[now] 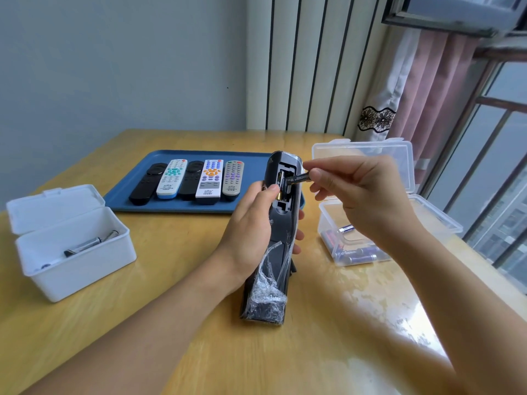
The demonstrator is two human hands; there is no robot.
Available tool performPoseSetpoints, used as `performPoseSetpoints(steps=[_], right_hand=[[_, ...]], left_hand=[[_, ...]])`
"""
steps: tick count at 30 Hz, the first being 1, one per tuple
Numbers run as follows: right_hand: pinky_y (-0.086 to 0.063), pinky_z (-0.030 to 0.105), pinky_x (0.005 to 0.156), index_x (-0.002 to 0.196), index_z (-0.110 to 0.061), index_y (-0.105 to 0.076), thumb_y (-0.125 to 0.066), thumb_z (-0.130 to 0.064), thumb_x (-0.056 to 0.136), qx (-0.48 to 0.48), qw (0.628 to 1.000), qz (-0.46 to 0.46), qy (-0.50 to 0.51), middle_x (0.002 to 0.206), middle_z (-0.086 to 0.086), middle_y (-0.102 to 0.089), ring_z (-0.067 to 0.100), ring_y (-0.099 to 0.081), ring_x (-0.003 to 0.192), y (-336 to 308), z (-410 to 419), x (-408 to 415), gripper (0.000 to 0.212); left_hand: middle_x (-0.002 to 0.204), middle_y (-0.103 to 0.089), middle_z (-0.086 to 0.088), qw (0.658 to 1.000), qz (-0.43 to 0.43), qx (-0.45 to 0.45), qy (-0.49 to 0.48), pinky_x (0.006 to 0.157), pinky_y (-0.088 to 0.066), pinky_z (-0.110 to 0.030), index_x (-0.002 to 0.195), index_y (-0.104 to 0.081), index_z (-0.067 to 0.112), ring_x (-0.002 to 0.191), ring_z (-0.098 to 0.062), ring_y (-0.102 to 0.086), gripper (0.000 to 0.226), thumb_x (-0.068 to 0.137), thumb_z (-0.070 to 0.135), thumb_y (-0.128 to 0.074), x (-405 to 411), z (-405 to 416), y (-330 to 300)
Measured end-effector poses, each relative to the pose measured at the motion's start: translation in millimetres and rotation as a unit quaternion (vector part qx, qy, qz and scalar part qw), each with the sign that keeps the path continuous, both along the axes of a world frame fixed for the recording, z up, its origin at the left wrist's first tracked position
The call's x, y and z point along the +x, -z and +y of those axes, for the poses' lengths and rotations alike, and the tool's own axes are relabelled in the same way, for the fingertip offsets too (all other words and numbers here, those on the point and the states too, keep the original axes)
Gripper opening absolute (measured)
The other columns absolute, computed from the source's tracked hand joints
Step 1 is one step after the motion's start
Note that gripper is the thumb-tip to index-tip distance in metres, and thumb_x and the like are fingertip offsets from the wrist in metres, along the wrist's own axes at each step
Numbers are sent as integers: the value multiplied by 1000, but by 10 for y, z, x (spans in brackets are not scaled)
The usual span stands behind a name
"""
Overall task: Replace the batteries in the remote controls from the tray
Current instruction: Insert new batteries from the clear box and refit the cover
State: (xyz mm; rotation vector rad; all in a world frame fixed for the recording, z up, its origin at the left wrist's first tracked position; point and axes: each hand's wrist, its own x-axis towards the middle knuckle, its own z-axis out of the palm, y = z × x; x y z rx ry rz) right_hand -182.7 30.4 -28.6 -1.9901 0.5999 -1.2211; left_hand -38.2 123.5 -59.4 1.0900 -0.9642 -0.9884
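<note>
Head view: battery at compartment edge

The flat rectangular plastic tray at eleven o'clock is deep blue. On it lie five slim plastic remotes: a plain black one, a white one with teal buttons and a pale blue lower end, another black one, a white one with blue and orange buttons, and a beige one with lilac buttons. The dark grey upright remote in crinkled clear film shows a gold-banded battery inside. The lidded opaque plastic box at nine o'clock is white. The wooden table is honey yellow, streaked. At one o'clock, the pink curtain carries a black floral lace band.
</note>
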Motion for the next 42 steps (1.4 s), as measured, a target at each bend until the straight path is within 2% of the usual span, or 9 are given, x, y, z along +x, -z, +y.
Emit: performPoseSetpoints(steps=[4,8,12,18,24,28,33,38,42], right_hand=[[-57,20,67,100,-17,-73,-76,-3,85,-76,994,59,44,76,-6,-75,9,-69,61,-20,42,-13,21],[-58,21,60,85,-14,-70,-82,-9,79,-76,995,18,67,70,-5,-73,11,-70,57,-29,82,10,14],[-56,19,59,87,-10,-76,-82,-10,80,-99,990,2,102,69,-5,-72,6,-68,56,4,97,41,9],[-48,9,59,86,-22,-76,-82,-12,80,-133,984,38,113,67,-18,-66,-2,-65,58,30,105,64,13],[-48,13,66,98,-13,-80,-82,-15,81,-158,977,72,125,83,-8,-64,5,-60,68,148,37,129,17],[-52,28,66,102,-12,-79,-78,-14,85,-186,971,89,117,87,-2,-63,14,-61,69,201,61,172,18],[-49,24,68,106,-12,-78,-75,-13,88,-202,967,116,106,89,1,-63,10,-58,69,229,35,192,19],[-42,20,69,95,-9,-80,-69,-17,93,-224,955,170,91,88,4,-60,12,-53,70,253,46,206,14],[-49,35,73,82,-13,-76,-57,-28,101,-253,933,242,79,90,1,-52,19,-54,80,233,132,233,31]], left_hand=[[91,-65,-24,1000,-7,13,17,51,-54,-39,119,-52,3,63,-30,-62,28,106,24,-39,-3,8,15],[88,-65,-18,999,-25,21,27,50,-54,-37,119,-53,8,60,-26,-62,21,106,20,-44,-11,-8,44],[86,-67,-16,998,-46,17,31,50,-54,-35,117,-55,12,60,-26,-63,17,105,22,-48,-33,-7,56],[87,-67,-17,998,-53,12,36,51,-54,-34,116,-58,11,61,-27,-64,17,104,22,-50,-44,2,67],[86,-69,-16,999,-49,2,21,50,-55,-36,115,-56,8,60,-26,-65,19,103,22,-53,-27,-6,106],[83,-68,-14,999,-35,-5,7,50,-55,-36,113,-55,5,59,-25,-65,20,103,22,-53,-5,-2,126],[82,-67,-14,1000,-19,6,2,51,-55,-37,113,-56,6,59,-26,-64,20,103,22,-53,11,-6,151],[82,-66,-16,1000,-2,23,-4,51,-54,-37,109,-56,5,59,-28,-63,18,102,22,-54,5,5,178],[73,-63,-11,999,6,28,-13,49,-53,-35,107,-55,4,56,-27,-62,19,102,22,-56,20,3,178]])
